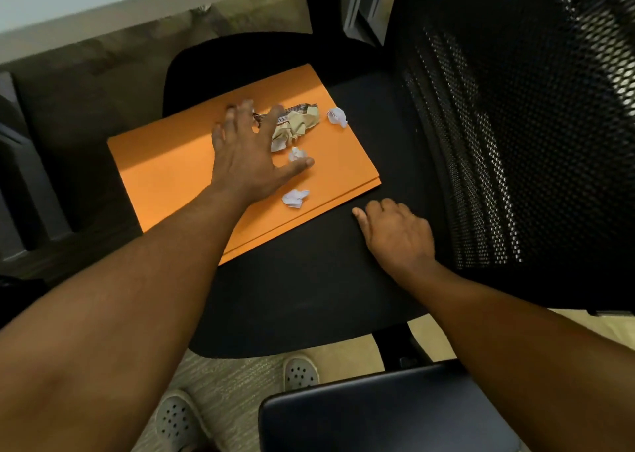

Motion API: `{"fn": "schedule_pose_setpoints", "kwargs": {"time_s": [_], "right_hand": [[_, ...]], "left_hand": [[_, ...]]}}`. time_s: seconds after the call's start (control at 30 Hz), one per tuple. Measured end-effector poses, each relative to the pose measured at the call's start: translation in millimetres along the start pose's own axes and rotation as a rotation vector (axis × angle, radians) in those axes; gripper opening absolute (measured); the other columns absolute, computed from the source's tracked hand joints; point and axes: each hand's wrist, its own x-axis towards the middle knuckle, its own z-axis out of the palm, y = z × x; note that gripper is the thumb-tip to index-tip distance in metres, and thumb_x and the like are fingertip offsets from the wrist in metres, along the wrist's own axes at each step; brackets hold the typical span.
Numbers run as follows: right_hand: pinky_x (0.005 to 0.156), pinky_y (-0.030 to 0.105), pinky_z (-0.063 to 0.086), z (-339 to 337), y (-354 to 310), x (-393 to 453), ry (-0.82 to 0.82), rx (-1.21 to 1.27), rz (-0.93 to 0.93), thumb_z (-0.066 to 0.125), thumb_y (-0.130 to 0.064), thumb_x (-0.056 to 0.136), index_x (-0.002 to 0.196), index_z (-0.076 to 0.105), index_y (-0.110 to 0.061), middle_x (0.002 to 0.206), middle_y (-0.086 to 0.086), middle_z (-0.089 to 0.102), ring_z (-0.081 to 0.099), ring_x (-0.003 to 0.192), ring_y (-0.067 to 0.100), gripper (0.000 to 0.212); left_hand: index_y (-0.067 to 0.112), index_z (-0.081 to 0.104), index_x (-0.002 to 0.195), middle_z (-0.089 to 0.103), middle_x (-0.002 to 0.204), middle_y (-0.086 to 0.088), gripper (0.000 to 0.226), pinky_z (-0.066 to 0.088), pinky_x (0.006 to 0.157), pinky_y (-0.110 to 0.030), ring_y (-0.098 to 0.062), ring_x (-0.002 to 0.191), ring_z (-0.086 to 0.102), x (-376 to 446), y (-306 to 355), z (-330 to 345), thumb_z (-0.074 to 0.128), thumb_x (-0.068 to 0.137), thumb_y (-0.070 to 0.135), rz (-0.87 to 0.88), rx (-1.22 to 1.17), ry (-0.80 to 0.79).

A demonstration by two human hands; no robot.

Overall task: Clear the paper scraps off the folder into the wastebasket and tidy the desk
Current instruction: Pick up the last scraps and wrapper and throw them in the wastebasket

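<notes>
The left hand (247,156) spread wide over the crumpled paper scraps (295,125), centre frame; light and soft, they should scoop easily. The right hand (395,235) rested loosely curled, empty, beside the folder (165,169).

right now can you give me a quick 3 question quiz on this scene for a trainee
1. True or false: the orange folder lies on a desk top.
2. Multiple choice: the left hand is A) spread open over the scraps, B) closed around the folder's edge, C) resting on the floor.
3. Fill in: the right hand rests on the black chair ____, beside the folder.

Key
1. False; it lies on the chair seat.
2. A; its fingers reach the tan crumpled paper, with small white scraps nearby.
3. seat
</notes>
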Motion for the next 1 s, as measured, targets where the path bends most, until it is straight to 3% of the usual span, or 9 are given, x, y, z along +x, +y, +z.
{"fn": "schedule_pose_setpoints", "kwargs": {"time_s": [0.13,0.23,0.4,0.5,0.6,0.77,0.9,1.0], "right_hand": [[0.045,0.028,0.034,-7.9,2.3,5.2,0.345,0.172,0.019,0.039,-0.04,0.102,0.073,0.056,-0.01,0.066,0.009,0.057,0.055,0.052,0.027,0.045],[0.043,0.028,0.032,-20.7,-8.0,23.5,0.478,0.306,0.042,0.042,-0.041,0.102,0.067,0.048,-0.014,0.06,0.004,0.047,0.045,0.048,0.021,0.045],[0.057,0.033,0.033,-35.6,-18.3,81.3,0.453,0.397,0.145,0.041,-0.044,0.102,0.083,0.051,-0.015,0.076,0.002,0.049,0.047,0.065,0.018,0.037],[0.064,0.032,0.038,-37.2,-20.3,116.0,0.407,0.403,0.154,0.041,-0.039,0.103,0.107,0.052,-0.013,0.102,0.006,0.055,0.048,0.077,0.013,0.029],[0.07,0.031,0.037,-36.2,-29.8,135.8,0.296,0.388,0.082,0.033,-0.041,0.105,0.124,0.051,-0.016,0.123,0.01,0.049,0.049,0.086,0.015,0.036],[0.071,0.034,0.04,-28.1,-50.1,139.8,0.218,0.289,-0.065,0.022,-0.053,0.104,0.116,0.057,-0.013,0.118,0.011,0.049,0.051,0.09,0.019,0.054],[0.068,0.035,0.035,-21.1,-60.6,127.6,0.248,0.216,-0.157,0.022,-0.06,0.1,0.122,0.055,-0.017,0.116,0.009,0.051,0.051,0.1,0.023,0.059],[0.065,0.034,0.034,-17.9,-70.2,113.4,0.226,0.178,-0.278,0.024,-0.06,0.098,0.12,0.057,-0.02,0.109,0.007,0.052,0.049,0.096,0.024,0.056]], "left_hand": [[0.024,0.05,0.134,0.041,0.139,-0.012,0.058,0.035,0.105,-0.047,-0.031,0.129,0.038,-0.9,1.5,2.0,0.05,0.09,0.062,0.115,0.003,0.083],[0.013,0.057,0.118,0.048,0.122,-0.011,0.041,0.042,0.089,-0.04,-0.028,0.11,0.046,-14.4,-4.5,2.7,0.049,0.096,0.047,0.148,0.008,0.152],[0.006,0.056,0.114,0.053,0.115,-0.014,0.028,0.046,0.083,-0.04,-0.028,0.1,0.049,-33.7,-16.6,0.9,0.052,0.096,0.027,0.224,-0.037,0.194],[0.007,0.054,0.12,0.053,0.119,-0.015,0.029,0.049,0.083,-0.039,-0.028,0.104,0.051,-40.0,-19.6,1.9,0.055,0.095,0.022,0.203,-0.094,0.193],[0.007,0.055,0.121,0.053,0.119,-0.015,0.03,0.052,0.073,-0.038,-0.029,0.103,0.052,-43.2,-19.6,2.3,0.057,0.092,0.016,0.188,-0.109,0.205],[0.009,0.06,0.116,0.056,0.109,-0.013,0.027,0.05,0.051,-0.039,-0.03,0.095,0.055,-45.6,-19.7,1.8,0.056,0.091,0.018,0.188,-0.004,0.202],[0.01,0.063,0.104,0.058,0.1,-0.011,0.027,0.042,0.05,-0.033,-0.026,0.087,0.057,-45.5,-23.1,4.7,0.052,0.098,0.034,0.053,0.002,0.281],[0.009,0.062,0.094,0.058,0.091,-0.011,0.03,0.038,0.049,-0.033,-0.027,0.073,0.058,-41.9,-25.8,7.6,0.049,0.099,0.036,-0.025,-0.012,0.322]]}}
